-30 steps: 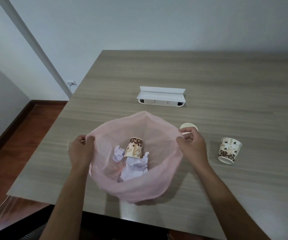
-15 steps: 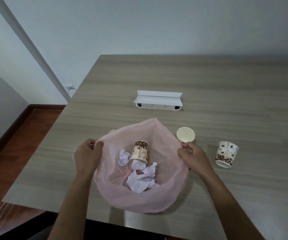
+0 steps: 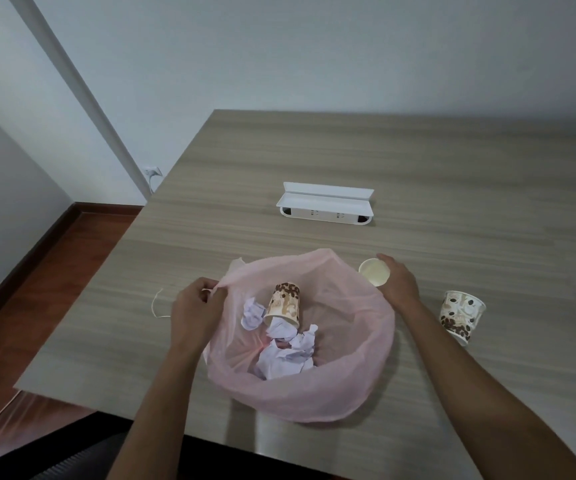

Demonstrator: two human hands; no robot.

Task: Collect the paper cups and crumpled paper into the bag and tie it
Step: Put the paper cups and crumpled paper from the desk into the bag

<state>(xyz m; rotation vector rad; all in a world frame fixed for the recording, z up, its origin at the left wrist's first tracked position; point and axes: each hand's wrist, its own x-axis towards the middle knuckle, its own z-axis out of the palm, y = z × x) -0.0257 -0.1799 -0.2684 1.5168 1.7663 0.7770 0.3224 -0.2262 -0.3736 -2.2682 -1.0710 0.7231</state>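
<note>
A thin pink bag (image 3: 317, 393) lies wide open on the wooden table (image 3: 418, 174). Inside it are a coffee-bean printed paper cup (image 3: 284, 304) on its side and several balls of crumpled white paper (image 3: 284, 355). My left hand (image 3: 196, 308) pinches the bag's left rim. My right hand (image 3: 397, 282) has let the rim go and closes around a plain cream paper cup (image 3: 373, 271) lying just beyond the bag's right edge. A second printed cup (image 3: 461, 315) lies tilted on the table farther right, untouched.
A white socket box with a raised lid (image 3: 326, 204) sits on the table behind the bag. A thin string (image 3: 154, 306) lies left of my left hand. The table's near edge runs just below the bag, with wooden floor to the left.
My right hand released the bag's right rim and moved up to the cream cup. The bag settled lower and wider on the table. My left hand keeps its grip.
</note>
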